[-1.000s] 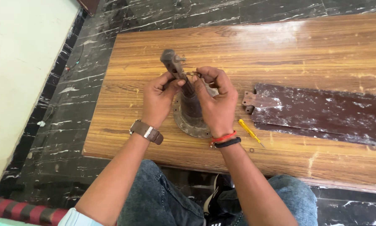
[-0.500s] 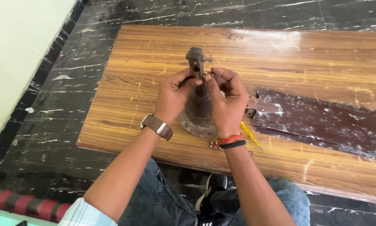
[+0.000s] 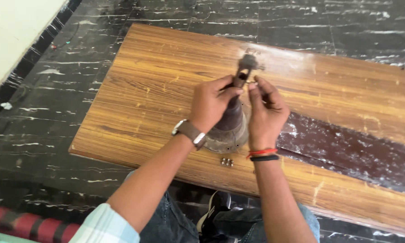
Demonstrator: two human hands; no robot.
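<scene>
A rusty metal rod with a bell-shaped cup at its base [image 3: 231, 128] stands on the wooden table [image 3: 157, 81]. My left hand [image 3: 213, 102] grips the rod just below its slotted top end [image 3: 246, 63]. My right hand [image 3: 265, 110] is beside the rod's upper part, thumb and forefinger pinched at a small metal pin that goes into the rod; the pin is blurred. A watch with a brown strap sits on my left wrist, red and black bands on my right.
A dark brown, paint-flecked fan blade [image 3: 351, 148] lies on the table to the right of my right hand. A few small nuts [image 3: 227, 162] lie near the table's front edge below the cup. Black marble floor surrounds the table; a pale wall is at far left.
The view has swung so the table sits tilted and further right. The rod's top end now leans away to the right. Both hands kept their hold; the yellow screwdriver is out of sight.
</scene>
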